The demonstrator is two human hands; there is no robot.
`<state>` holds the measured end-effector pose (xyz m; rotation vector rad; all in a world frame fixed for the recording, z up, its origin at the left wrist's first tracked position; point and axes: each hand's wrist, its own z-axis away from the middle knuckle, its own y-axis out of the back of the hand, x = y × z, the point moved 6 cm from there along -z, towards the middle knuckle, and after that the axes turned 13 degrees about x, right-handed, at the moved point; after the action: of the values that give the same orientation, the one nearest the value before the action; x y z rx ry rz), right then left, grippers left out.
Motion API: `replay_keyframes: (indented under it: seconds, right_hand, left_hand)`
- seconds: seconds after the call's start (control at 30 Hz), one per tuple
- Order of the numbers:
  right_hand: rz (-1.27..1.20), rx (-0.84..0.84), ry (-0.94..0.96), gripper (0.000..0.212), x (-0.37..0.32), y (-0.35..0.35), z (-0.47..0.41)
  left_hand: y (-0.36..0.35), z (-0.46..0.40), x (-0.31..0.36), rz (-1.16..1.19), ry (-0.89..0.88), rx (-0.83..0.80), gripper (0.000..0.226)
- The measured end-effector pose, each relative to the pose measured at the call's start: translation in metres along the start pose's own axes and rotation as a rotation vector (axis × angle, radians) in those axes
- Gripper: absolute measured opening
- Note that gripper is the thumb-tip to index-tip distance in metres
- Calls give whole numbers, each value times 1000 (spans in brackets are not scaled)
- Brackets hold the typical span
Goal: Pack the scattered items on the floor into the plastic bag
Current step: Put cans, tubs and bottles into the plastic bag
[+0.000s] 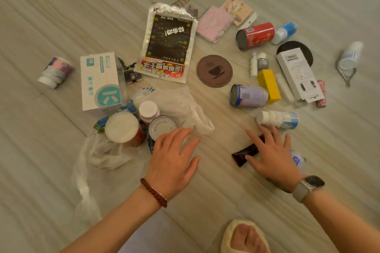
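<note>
A thin white plastic bag [107,154] lies open on the floor at lower left, holding a white-lidded jar [122,127], a tin can [162,126] and a small white-capped bottle [148,110]. My left hand [174,160] rests with spread fingers on the bag's edge beside the can. My right hand [273,154] lies flat, fingers apart, over a dark brown sachet [245,154] on the floor. A white bottle with a blue label [277,119] lies just beyond its fingertips.
Scattered on the wooden floor: a white mask box [100,82], a black snack pouch [168,43], a brown coaster [214,71], a red can [255,36], a blue can [248,95], a yellow box [269,85], a white carton [297,76]. A slippered foot [244,236] shows at the bottom.
</note>
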<state>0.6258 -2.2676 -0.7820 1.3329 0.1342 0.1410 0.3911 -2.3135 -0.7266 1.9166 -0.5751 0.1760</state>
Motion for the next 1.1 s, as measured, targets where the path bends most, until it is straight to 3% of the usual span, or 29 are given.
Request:
replay_keyframes:
  seconds: [0.2, 0.3, 0.43, 0.53, 0.6, 0.83, 0.97, 1.1]
  right_hand:
    - [-274, 96, -520, 73, 59, 15, 21]
    - [-286, 95, -713, 87, 64, 2, 49]
    - [-624, 138, -885, 89, 68, -15, 69]
    - [-697, 123, -834, 82, 69, -16, 70]
    - [-750, 153, -805, 79, 68, -14, 73]
    - [-1086, 303, -568, 68, 14, 26, 63]
    - [-1218, 215, -296, 78, -52, 45, 31]
    - [-1102, 168, -11, 99, -112, 62, 10]
  left_hand:
    - [-61, -22, 50, 74, -129, -328, 44]
    - [-105, -21, 71, 138, -49, -582, 52]
    - [-153, -19, 86, 55, 13, -647, 63]
    - [-165, -26, 93, -30, -25, -551, 47]
    - [-161, -25, 92, 57, -6, -529, 34]
    - [-55, -12, 42, 96, 55, -258, 34]
    - [-1, -1, 0, 18, 131, -179, 37]
    - [38, 27, -47, -72, 256, -121, 38]
